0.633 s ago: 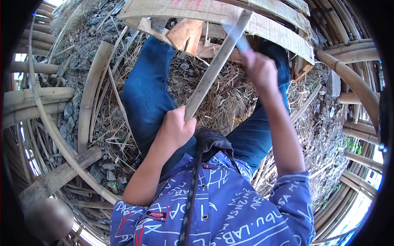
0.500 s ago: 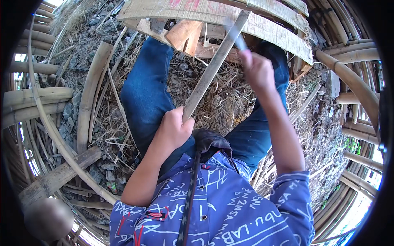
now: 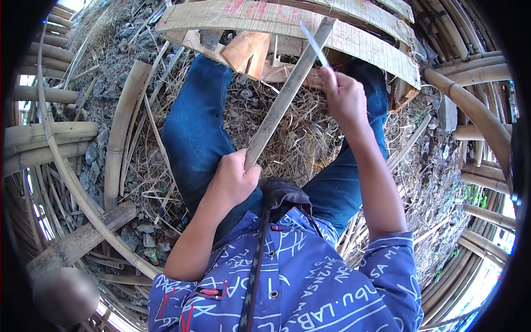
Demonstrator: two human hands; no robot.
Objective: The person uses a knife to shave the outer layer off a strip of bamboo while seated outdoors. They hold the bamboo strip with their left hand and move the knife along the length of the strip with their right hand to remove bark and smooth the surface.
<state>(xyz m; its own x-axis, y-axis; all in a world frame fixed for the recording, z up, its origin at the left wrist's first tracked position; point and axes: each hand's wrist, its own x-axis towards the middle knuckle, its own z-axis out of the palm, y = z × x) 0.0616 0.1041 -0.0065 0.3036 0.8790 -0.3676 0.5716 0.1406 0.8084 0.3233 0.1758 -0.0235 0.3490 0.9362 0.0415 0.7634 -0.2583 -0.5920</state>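
Note:
My left hand (image 3: 235,176) is wrapped round the near end of a long flat strip of bamboo or wood (image 3: 287,99). The strip slants up and to the right, and its far end overlaps the edge of a pale wooden plank. In my right hand (image 3: 345,98) is a knife (image 3: 315,45), its handle mostly hidden by the fingers. The narrow bright blade points up and to the left, crossing the strip near its far end. Whether the edge touches the strip I cannot tell.
A pale plank bench or crate (image 3: 221,15) spans the far side, with wood offcuts (image 3: 246,51) beneath it. Dry straw and shavings (image 3: 282,149) lie between my legs. Bamboo poles (image 3: 124,127) and grey stones (image 3: 145,228) are at left; a bamboo frame (image 3: 470,105) stands at right.
The knife, blurred half a second ago, now shows sharply with its blade across the strip. My right hand has shifted slightly down; the left hand keeps its hold on the strip.

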